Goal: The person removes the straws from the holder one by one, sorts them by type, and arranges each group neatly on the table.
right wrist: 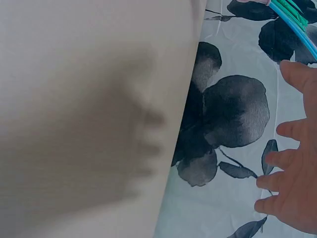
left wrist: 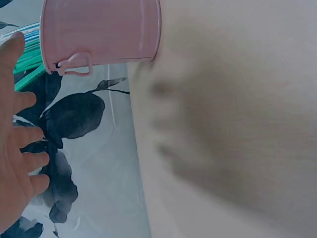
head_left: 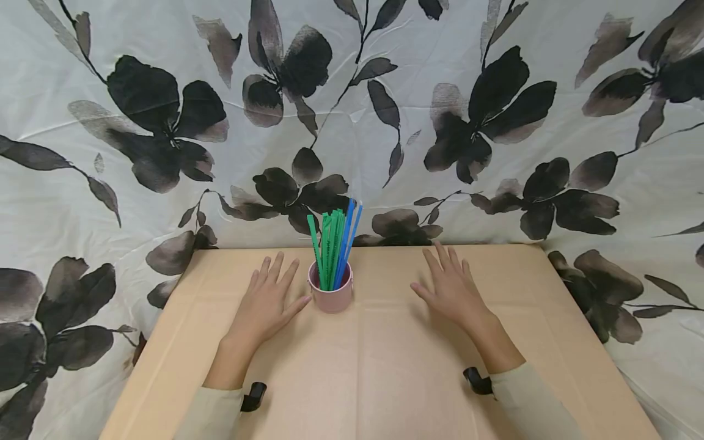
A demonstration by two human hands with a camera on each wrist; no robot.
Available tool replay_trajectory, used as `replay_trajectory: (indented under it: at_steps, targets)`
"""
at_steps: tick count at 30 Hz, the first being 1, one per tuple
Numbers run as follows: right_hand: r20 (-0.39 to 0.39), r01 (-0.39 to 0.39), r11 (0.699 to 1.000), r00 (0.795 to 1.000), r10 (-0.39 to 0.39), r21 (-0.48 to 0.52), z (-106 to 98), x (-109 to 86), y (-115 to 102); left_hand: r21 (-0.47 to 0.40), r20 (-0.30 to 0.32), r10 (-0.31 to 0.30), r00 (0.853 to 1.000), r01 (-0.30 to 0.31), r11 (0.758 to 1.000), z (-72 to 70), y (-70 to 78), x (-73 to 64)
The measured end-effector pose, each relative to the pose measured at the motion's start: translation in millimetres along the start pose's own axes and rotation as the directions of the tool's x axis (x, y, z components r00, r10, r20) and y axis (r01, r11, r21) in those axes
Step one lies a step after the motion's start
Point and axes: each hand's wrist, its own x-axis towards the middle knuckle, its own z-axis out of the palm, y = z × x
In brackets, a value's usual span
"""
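A pink pail (head_left: 334, 302) stands upright near the far edge of the desk (head_left: 357, 379), holding green sticks (head_left: 330, 247) and, at its right side, blue sticks (head_left: 347, 244). The pail appears stiff, thin-walled and light; its smooth, glossy side may slip, so a hold around the body below the rim seems safer than one on the small side loop (left wrist: 89, 64). The sticks look light and slender, likely to bend if squeezed; their free upper ends above the rim offer the best pinch. The left hand (head_left: 266, 300) lies just left of the pail, its thumb near the wall, the right hand (head_left: 453, 290) well apart to the right; the fingers of both are straight and spread, gripping nothing. The desk is tan, smooth and faintly creased before the pail; behind it hangs a pale cloth (head_left: 352, 131) printed with dark flowers.
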Motion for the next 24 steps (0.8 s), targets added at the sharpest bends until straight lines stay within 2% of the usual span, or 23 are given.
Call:
replay_trajectory:
  at_steps: [6, 10, 15, 21, 24]
  targets:
    - [-0.018, 0.044, 0.999, 0.999, -0.043, 0.023, -5.9, 13.6, -4.2, -0.023, -0.046, 0.082, 0.996, -0.083, 0.996, 4.0, 1.4, 6.9]
    - [-0.025, 0.060, 0.997, 0.998, -0.060, 0.040, -9.5, 22.7, -10.1, -0.038, -0.089, 0.145, 0.985, -0.149, 0.988, 6.9, 2.4, 10.8]
    - [-0.041, 0.096, 0.993, 0.995, -0.094, 0.067, -12.0, 34.8, -19.2, -0.055, -0.113, 0.197, 0.974, -0.204, 0.977, 6.9, 3.6, 16.0]
    - [-0.058, 0.151, 0.979, 0.988, -0.145, 0.138, -11.5, 47.1, -28.4, -0.107, -0.149, 0.227, 0.962, -0.244, 0.964, 10.3, 4.5, 22.1]
    - [-0.051, 0.161, 0.967, 0.987, -0.154, 0.196, -9.5, 53.0, -33.7, -0.161, -0.159, 0.216, 0.963, -0.241, 0.957, 11.5, 5.2, 22.7]
